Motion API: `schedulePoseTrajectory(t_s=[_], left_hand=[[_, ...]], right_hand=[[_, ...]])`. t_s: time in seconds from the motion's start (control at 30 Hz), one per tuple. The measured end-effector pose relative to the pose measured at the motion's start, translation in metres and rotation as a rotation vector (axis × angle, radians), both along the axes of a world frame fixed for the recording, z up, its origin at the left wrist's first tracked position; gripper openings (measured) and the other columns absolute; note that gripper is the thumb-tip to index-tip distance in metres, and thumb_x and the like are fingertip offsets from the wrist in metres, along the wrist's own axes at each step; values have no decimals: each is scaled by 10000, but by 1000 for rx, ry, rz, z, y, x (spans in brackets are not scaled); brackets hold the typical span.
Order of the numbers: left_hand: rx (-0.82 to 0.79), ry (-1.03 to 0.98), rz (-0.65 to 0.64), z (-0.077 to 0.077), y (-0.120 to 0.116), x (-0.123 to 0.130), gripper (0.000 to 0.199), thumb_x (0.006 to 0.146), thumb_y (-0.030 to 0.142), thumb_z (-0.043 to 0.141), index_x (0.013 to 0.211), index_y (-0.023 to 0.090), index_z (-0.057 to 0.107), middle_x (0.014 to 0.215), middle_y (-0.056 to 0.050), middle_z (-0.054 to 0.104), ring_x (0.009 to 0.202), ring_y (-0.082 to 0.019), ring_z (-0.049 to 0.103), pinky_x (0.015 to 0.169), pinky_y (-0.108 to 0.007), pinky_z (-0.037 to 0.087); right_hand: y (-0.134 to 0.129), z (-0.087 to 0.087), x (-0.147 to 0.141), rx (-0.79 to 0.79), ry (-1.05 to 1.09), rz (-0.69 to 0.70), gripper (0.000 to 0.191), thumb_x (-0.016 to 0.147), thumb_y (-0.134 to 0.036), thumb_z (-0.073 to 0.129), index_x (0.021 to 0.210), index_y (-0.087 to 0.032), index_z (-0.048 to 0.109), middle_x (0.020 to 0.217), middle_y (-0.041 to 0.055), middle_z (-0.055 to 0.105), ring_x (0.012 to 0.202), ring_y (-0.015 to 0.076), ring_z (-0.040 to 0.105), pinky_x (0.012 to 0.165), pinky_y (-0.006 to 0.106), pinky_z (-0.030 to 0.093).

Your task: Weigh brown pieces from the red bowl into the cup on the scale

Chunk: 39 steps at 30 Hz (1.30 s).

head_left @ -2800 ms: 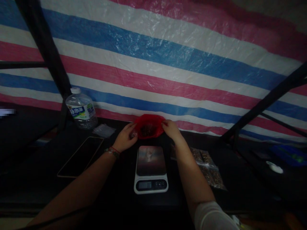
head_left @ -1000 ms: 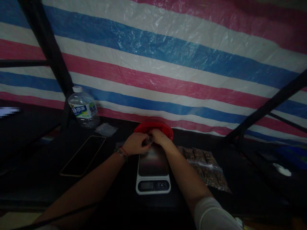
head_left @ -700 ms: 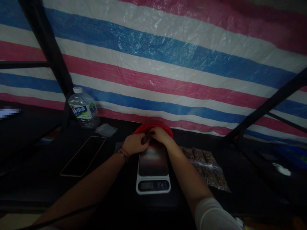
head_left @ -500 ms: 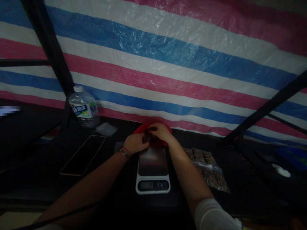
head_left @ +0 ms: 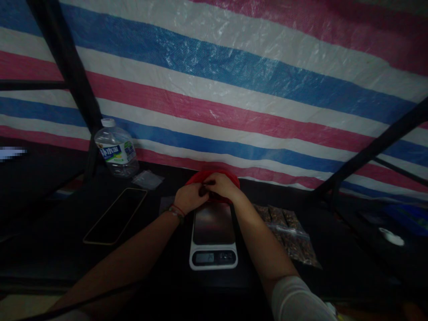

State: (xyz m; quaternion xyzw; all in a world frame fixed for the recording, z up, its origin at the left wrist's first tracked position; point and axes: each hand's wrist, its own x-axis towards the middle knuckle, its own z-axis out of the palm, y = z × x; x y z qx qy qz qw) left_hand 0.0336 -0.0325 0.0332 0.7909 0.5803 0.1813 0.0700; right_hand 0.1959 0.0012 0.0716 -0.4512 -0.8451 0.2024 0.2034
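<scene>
A digital kitchen scale (head_left: 214,227) with a white body and steel top lies in the middle, digits lit on its display. Just behind it is a red bowl or dish (head_left: 199,177), mostly covered by my hands. My left hand (head_left: 190,197) reaches over its near left side, fingers curled in. My right hand (head_left: 222,186) comes in from the right with bent fingers that meet the left ones. Small dark pieces show at the fingertips, but the dim light hides what they are. Packed clear bags (head_left: 294,236) of brown bits lie beside my right forearm.
A phone (head_left: 115,217) lies left of my left forearm. Behind it are a small clear plastic bag (head_left: 148,179) and a large clear bottle (head_left: 117,149). Striped plastic sheeting (head_left: 234,107) closes off the back, with dark frame bars (head_left: 65,58) on both sides.
The scale's display now shows digits where it looked blank before. My hands have shifted only slightly over the red dish, their fingers drawn a little closer together.
</scene>
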Motion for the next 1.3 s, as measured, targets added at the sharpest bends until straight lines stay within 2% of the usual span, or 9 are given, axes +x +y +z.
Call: schedulePoseTrajectory(t_s=[0.37, 0.5, 0.67, 0.8, 0.97, 1.1, 1.2, 1.3], left_hand=[[7, -20, -14, -4, 3, -2, 410, 847, 538, 470, 1017, 225, 672, 924, -67, 721, 858, -236, 679, 700, -300, 480], [13, -46, -4, -4, 2, -3, 404, 858, 523, 471, 1024, 212, 666, 938, -74, 718, 877, -225, 674, 717, -287, 475], [25, -73, -13, -5, 3, -8, 393, 876, 514, 457, 1031, 213, 655, 956, -78, 713, 889, -230, 668, 737, -293, 475], [20, -113, -10, -5, 5, -16, 421, 908, 491, 425, 1132, 177, 595, 989, -98, 710, 910, -232, 677, 775, -291, 477], [-6, -193, -71, -7, 10, -24, 458, 932, 443, 397, 1285, 158, 459, 1006, -108, 707, 925, -250, 686, 773, -305, 484], [-27, -250, -140, -11, 11, -26, 426, 908, 385, 441, 1254, 137, 427, 1050, -129, 692, 954, -250, 681, 775, -303, 489], [-55, -223, -118, -10, 10, -27, 409, 876, 388, 486, 1197, 140, 436, 995, -124, 696, 909, -261, 688, 729, -304, 490], [-60, -215, -120, -8, 9, -28, 422, 871, 401, 496, 1205, 154, 421, 988, -114, 695, 912, -264, 687, 724, -306, 485]], right_hand=[[-5, 6, -4, -32, -5, -7, 271, 778, -72, 591, 968, -194, 741, 981, 26, 735, 901, 159, 655, 827, 250, 465], [-3, 5, -4, -1, 37, 16, 341, 816, -45, 493, 1002, -197, 735, 1031, 23, 730, 966, 152, 649, 902, 258, 460], [0, 2, 0, 39, -51, -87, 414, 763, 7, 422, 951, -172, 744, 1012, 41, 734, 997, 164, 639, 931, 252, 447], [1, -8, 1, -20, -194, -81, 339, 814, -55, 456, 998, -145, 727, 1048, 94, 725, 971, 196, 650, 880, 264, 462], [5, -23, -3, -23, -245, -84, 295, 872, -126, 472, 1061, -136, 699, 1116, 128, 698, 1009, 217, 643, 898, 291, 454], [11, -37, -7, -22, -259, -36, 327, 847, -136, 532, 1146, -157, 661, 1212, 118, 655, 1123, 223, 595, 983, 314, 417], [14, -47, -10, -47, -257, 18, 377, 815, -153, 585, 1188, -170, 637, 1244, 117, 636, 1161, 235, 573, 999, 334, 413], [15, -50, -14, -33, -256, -8, 440, 787, -202, 644, 1225, -169, 619, 1260, 134, 624, 1165, 262, 567, 980, 355, 429]])
